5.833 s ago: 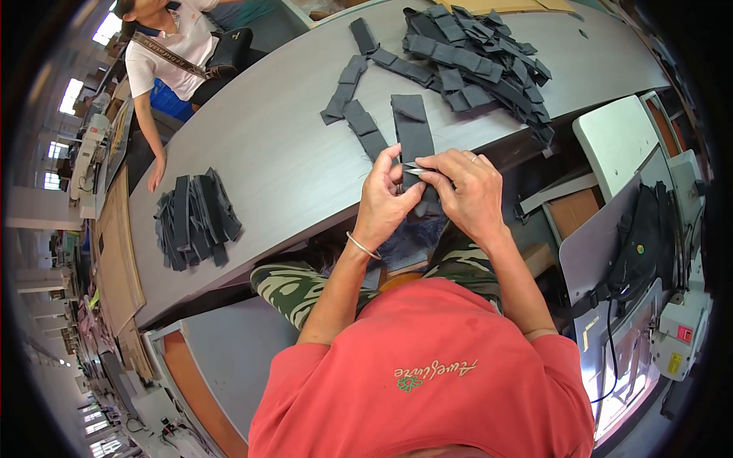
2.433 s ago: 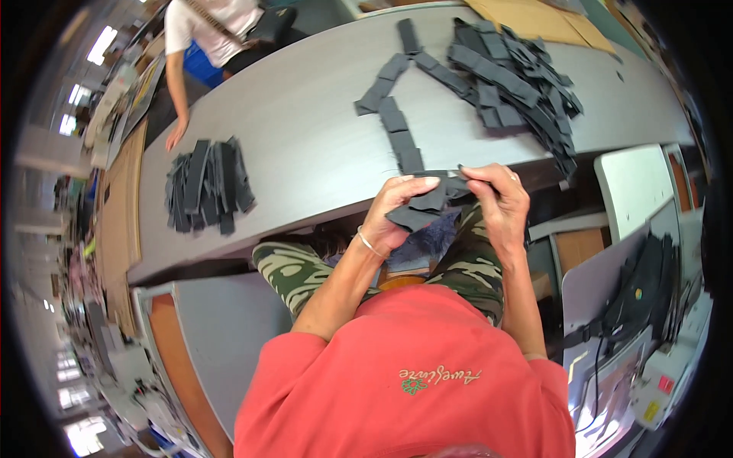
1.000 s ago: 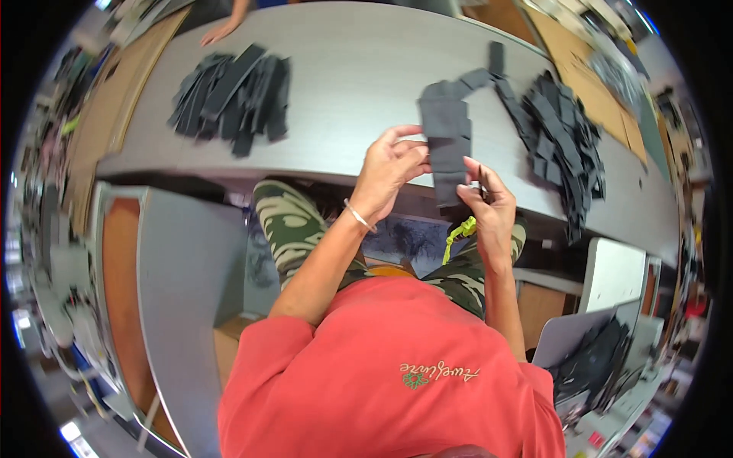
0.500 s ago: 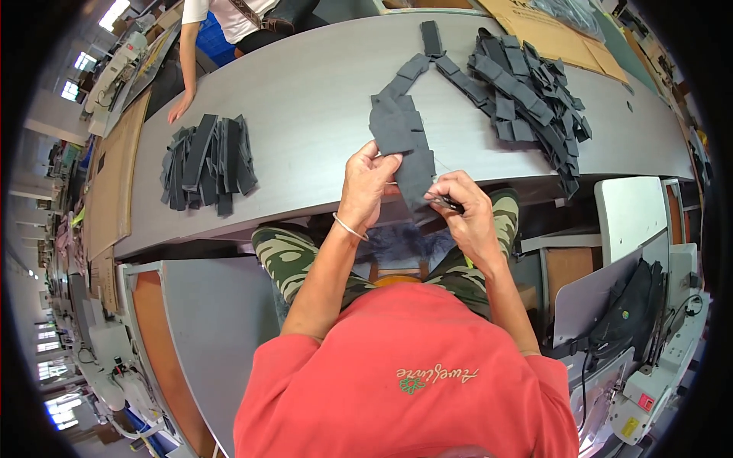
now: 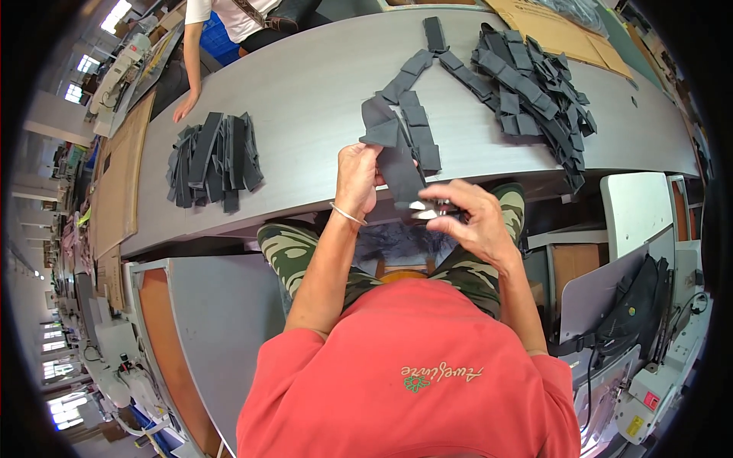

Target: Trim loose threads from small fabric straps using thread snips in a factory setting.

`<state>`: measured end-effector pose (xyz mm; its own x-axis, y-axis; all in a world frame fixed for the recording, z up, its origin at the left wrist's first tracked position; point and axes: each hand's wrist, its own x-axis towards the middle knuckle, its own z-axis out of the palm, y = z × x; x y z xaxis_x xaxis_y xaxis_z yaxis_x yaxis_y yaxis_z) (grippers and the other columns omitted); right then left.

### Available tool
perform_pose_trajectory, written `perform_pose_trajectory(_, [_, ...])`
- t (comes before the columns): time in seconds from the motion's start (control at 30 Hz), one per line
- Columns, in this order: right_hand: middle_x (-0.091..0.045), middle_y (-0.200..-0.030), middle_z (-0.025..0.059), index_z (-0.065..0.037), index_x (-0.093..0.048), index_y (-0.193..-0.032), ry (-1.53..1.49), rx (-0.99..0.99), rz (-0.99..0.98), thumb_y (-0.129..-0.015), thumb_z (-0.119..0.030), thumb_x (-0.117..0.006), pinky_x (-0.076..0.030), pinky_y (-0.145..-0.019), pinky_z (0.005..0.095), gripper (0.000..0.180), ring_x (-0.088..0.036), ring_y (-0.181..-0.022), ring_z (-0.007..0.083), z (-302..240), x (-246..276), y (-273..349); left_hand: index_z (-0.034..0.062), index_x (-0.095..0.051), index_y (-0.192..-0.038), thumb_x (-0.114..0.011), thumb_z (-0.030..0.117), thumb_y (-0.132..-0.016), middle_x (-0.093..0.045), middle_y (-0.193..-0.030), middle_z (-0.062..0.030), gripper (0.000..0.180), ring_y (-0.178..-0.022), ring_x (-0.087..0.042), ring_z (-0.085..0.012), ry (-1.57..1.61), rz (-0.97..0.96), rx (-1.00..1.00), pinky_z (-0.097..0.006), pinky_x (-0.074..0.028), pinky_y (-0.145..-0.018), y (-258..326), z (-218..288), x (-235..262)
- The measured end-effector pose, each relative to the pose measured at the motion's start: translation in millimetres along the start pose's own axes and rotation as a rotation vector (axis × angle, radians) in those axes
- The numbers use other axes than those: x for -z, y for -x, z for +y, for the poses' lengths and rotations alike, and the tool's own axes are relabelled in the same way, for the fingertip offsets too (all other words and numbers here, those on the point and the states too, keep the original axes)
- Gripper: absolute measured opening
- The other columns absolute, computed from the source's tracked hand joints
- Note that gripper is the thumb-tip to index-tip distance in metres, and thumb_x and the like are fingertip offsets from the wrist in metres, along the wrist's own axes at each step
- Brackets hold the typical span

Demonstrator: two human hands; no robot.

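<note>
My left hand [image 5: 357, 177] is closed on a dark grey fabric strip [image 5: 400, 172], which hangs over the table's near edge with its upper end folded. Beside the strip's lower end, my right hand [image 5: 479, 220] grips a pair of thread snips [image 5: 422, 211], their silver blades apart and pointing left. Whether the blades touch the cloth I cannot tell. Past my left hand, a chain of flat fabric pieces [image 5: 413, 69] runs up the table and bends right toward a large heap of similar grey pieces [image 5: 527, 91].
A smaller bundle of grey strips [image 5: 214, 160] lies on the grey table [image 5: 305, 99] at left. Beyond it, another person's hand [image 5: 185, 105] rests at the table edge. Cardboard [image 5: 553, 30] covers the far right. A white sewing machine [image 5: 664, 382] stands at lower right.
The strip has swung clear of the chain pieces, which now lie apart on the table. My right hand has opened the snips, showing their blades, and shifted slightly toward me.
</note>
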<state>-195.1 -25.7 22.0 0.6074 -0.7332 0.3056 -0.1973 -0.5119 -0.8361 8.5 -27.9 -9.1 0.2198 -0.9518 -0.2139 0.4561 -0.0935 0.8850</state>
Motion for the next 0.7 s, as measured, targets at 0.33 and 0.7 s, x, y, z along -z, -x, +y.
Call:
perform_pose_trajectory(0.33, [-0.058,-0.073,0.0006,-0.015,-0.068,-0.098,0.417,0.144,0.288,-0.074,-0.010,-0.067,-0.035,-0.063,0.0315,0.024,-0.052,-0.067,0.0194,16,6,-23,-0.0034,-0.062,-0.088,-0.055,0.021,-0.090,-0.066,-0.076,-0.0124,0.026,-0.062,-0.066,-0.0187,-0.063,0.006,0.035,-0.027,-0.053,-0.051,7,0,-9])
perform_pose_trajectory(0.7, [-0.056,-0.071,0.0016,-0.016,-0.069,-0.095,0.359,0.117,0.347,-0.075,-0.011,-0.068,-0.037,-0.061,0.0322,0.021,-0.050,-0.063,0.0207,26,4,-24,-0.0014,-0.063,-0.083,-0.058,0.027,-0.090,-0.064,-0.072,-0.0073,0.030,-0.057,-0.062,-0.0124,-0.077,-0.002,0.054,-0.025,-0.051,-0.048,9,-6,-11])
